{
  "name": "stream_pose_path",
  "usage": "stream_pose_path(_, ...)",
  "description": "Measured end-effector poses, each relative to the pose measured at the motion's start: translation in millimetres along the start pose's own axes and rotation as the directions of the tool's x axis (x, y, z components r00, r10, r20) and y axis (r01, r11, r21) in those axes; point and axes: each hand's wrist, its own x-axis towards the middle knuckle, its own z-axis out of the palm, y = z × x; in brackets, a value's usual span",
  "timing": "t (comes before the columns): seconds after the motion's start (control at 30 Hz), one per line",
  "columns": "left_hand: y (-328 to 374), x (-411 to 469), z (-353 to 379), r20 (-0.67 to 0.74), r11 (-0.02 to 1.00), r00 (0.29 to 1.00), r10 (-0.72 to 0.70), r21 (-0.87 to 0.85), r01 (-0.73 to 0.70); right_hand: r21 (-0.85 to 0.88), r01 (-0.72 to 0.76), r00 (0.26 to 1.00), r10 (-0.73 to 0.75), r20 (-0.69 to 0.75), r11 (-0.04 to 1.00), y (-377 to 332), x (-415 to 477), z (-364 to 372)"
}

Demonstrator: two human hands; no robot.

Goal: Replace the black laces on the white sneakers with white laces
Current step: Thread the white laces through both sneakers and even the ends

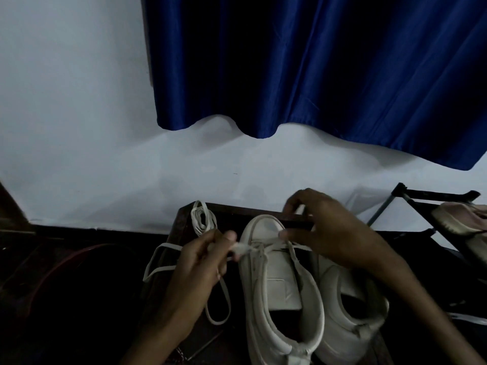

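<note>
Two white sneakers stand side by side on a dark wooden stand (pixel 181 219), toes pointing away. On the left sneaker (pixel 276 291), a white lace (pixel 274 247) crosses its lowest eyelets. My left hand (pixel 200 272) pinches one end of this lace at the shoe's left side; slack loops (pixel 160 262) trail off to the left and below. My right hand (pixel 329 233) hovers over the toe with curled fingers and holds the other end of the lace, blurred. The right sneaker (pixel 350 312) is partly covered by my right forearm. A bundled white lace (pixel 201 219) lies at the stand's far left corner.
A white wall and a hanging blue curtain (pixel 316 75) are behind the stand. At the right stands a dark metal rack (pixel 405 196) with a pinkish shoe (pixel 461 217) on it. A reddish cable (pixel 66 259) curves over the dark floor on the left.
</note>
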Motion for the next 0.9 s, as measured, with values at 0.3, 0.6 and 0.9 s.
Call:
stream_pose_path(0.3,-25,-5,21,0.142,0.975,0.988,0.055,0.207,-0.084,0.042,-0.062,0.998,0.061,0.014,0.997,-22,-39,22)
stream_pose_path(0.6,2,1,1,-0.233,0.958,0.972,-0.042,-0.287,-0.027,0.045,-0.102,0.995,0.102,-0.004,0.994,-18,-40,39)
stream_pose_path(0.9,23,-1,-27,0.199,0.892,0.973,-0.118,-0.409,0.192,0.042,-0.136,0.99,0.137,-0.02,0.99,-18,-38,41)
